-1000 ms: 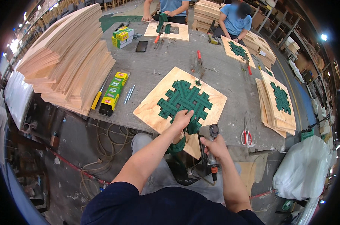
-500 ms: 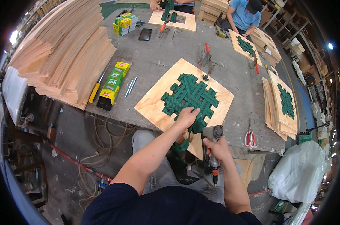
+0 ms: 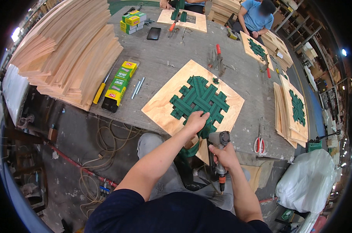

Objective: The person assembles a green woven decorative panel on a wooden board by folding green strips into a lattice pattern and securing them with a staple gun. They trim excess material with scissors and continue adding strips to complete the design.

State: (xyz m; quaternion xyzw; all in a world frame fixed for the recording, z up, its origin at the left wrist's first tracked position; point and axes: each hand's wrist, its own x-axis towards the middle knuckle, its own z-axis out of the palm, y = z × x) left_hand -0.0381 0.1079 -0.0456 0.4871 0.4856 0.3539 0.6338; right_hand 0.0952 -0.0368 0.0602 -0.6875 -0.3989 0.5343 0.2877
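Observation:
A square plywood board (image 3: 160, 99) lies at the table's near edge with green webbing straps (image 3: 201, 97) woven across its middle. Over the lower part of the weave, my left hand (image 3: 196, 122) grips a green strap, fingers pressed together on it. The strap's loose end (image 3: 188, 150) hangs below the board's near edge. My right hand (image 3: 225, 155) is wrapped round a pneumatic staple gun (image 3: 221, 171), its grey head beside the board's near corner, close to the strap. Whether its nose touches the board is hidden.
Stacked curved wooden pieces (image 3: 75, 58) stand at left, near a yellow-handled screwdriver (image 3: 100, 92) and staple box (image 3: 121, 81). Red-handled pliers (image 3: 219, 58) lie beyond the board, scissors (image 3: 259, 143) at right. More woven boards (image 3: 294, 105) lean at right; a co-worker (image 3: 255, 17) sits beyond.
The staple gun's head has turned and shifted left toward the strap at the board's near edge. My left hand keeps its place on the weave. The whole view has shifted slightly.

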